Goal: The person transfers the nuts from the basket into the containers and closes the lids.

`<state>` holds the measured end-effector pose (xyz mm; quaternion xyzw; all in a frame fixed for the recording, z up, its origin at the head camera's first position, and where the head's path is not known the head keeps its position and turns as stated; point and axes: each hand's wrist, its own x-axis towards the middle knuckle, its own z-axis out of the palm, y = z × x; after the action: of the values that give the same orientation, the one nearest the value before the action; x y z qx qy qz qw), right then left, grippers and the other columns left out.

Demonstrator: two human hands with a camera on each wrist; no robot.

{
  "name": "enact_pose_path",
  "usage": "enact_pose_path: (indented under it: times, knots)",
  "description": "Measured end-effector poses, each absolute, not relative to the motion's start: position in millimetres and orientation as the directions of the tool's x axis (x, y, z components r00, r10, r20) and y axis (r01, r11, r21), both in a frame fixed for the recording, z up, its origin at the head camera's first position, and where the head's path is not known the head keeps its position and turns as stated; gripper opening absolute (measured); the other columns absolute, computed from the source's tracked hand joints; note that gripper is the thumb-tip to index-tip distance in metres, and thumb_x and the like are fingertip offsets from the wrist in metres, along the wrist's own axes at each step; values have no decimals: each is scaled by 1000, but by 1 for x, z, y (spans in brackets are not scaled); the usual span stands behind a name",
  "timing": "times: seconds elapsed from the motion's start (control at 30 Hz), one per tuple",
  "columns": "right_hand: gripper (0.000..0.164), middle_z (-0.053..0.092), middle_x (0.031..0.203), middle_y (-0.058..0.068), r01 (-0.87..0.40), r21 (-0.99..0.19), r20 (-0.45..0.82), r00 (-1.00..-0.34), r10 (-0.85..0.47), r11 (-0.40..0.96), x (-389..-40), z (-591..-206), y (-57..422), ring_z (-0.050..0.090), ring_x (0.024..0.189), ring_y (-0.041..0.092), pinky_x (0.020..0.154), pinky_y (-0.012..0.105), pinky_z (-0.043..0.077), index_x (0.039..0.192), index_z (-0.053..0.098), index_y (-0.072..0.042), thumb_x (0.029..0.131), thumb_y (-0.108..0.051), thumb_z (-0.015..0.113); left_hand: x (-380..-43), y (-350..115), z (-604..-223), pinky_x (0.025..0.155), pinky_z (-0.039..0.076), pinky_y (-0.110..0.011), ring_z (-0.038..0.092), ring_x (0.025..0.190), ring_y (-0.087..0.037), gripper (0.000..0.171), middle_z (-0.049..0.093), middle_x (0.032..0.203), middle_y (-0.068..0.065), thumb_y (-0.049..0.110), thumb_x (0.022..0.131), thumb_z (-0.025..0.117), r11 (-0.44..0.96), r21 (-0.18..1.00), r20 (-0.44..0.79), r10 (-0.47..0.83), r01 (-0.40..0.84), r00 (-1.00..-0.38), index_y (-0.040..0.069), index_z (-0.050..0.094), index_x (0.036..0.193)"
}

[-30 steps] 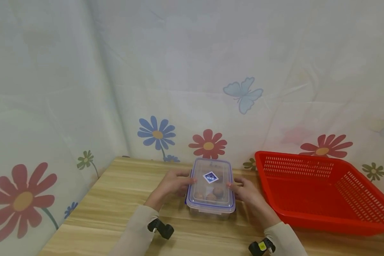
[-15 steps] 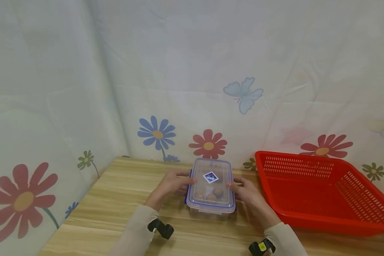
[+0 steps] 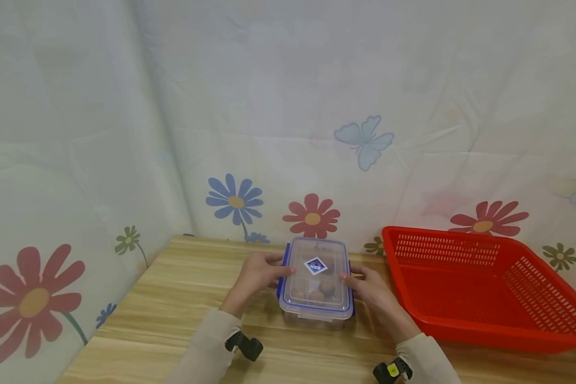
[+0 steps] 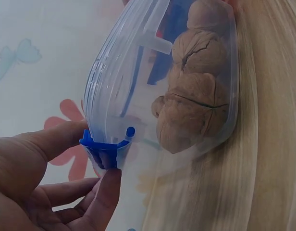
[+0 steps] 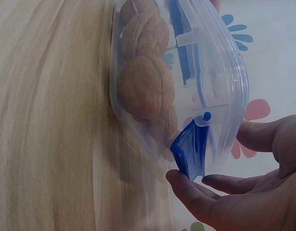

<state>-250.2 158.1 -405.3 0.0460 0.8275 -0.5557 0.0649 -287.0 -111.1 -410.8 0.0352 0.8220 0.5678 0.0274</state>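
Observation:
A clear plastic food container (image 3: 312, 309) with a blue-edged lid and a diamond sticker stands on the wooden table. Several walnuts (image 4: 196, 106) lie inside, seen through its walls. My left hand (image 3: 256, 274) pinches the container's left edge, thumb on the lid and fingertips at a blue latch (image 4: 104, 153) that juts outward. Opposite, my right hand (image 3: 372, 288) has its thumb on the lid's right edge. Its fingertips touch the bottom of the right blue latch (image 5: 192, 147), which is swung out from the wall.
To the right stands a red plastic basket (image 3: 475, 325) with slotted walls, close to my right forearm. The wooden table (image 3: 139, 330) ends at a flowered curtain (image 3: 269, 106) behind the container.
The blue latch on the left side has swung outward and shows more beside the lid. My left hand has shifted slightly; the right hand and the container have barely moved.

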Motion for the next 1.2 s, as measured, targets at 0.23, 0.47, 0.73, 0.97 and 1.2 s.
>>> enact_pose_path:
  times: [0.23, 0.47, 0.73, 0.97, 1.2]
  knots:
    - [57, 63, 138, 27, 131, -918, -144, -990, -4, 375, -250, -406, 159, 66, 119, 42, 107, 57, 54, 152, 48, 5, 107, -26, 65, -285, -108, -409, 71, 67, -37, 78, 82, -27, 45, 78, 105, -17, 16, 90, 88, 369, 928, 25, 74, 51, -997, -7, 74, 126]
    - [57, 66, 132, 25, 139, -925, -147, -989, 6, 355, -250, -406, 158, 69, 113, 39, 104, 55, 57, 153, 48, 4, 107, -24, 66, -282, -102, -405, 72, 67, -36, 78, 82, -26, 37, 78, 102, -17, 13, 89, 87, 416, 908, 44, 41, 57, -998, -7, 76, 119]
    - [58, 67, 129, 24, 146, -919, -150, -989, 16, 366, -252, -406, 158, 70, 111, 37, 101, 53, 59, 153, 48, 4, 107, -26, 67, -282, -98, -405, 70, 66, -35, 75, 76, -21, 35, 79, 94, -15, 14, 85, 90, 524, 847, 112, -5, 93, -994, -7, 79, 111]
    - [56, 69, 123, 21, 140, -923, -142, -990, 22, 358, -251, -406, 158, 72, 103, 32, 95, 48, 63, 152, 50, 3, 106, -24, 68, -281, -97, -404, 74, 67, -37, 76, 81, -24, 32, 79, 97, -16, 13, 86, 89, 536, 836, 144, -5, 119, -990, -6, 80, 110]
    - [61, 66, 132, 25, 162, -910, -157, -987, 44, 381, -250, -405, 157, 70, 111, 38, 99, 52, 60, 153, 48, 2, 105, -28, 69, -280, -96, -404, 75, 67, -37, 76, 82, -24, 30, 79, 98, -16, 11, 87, 88, 522, 845, 141, -7, 117, -990, -6, 80, 110]
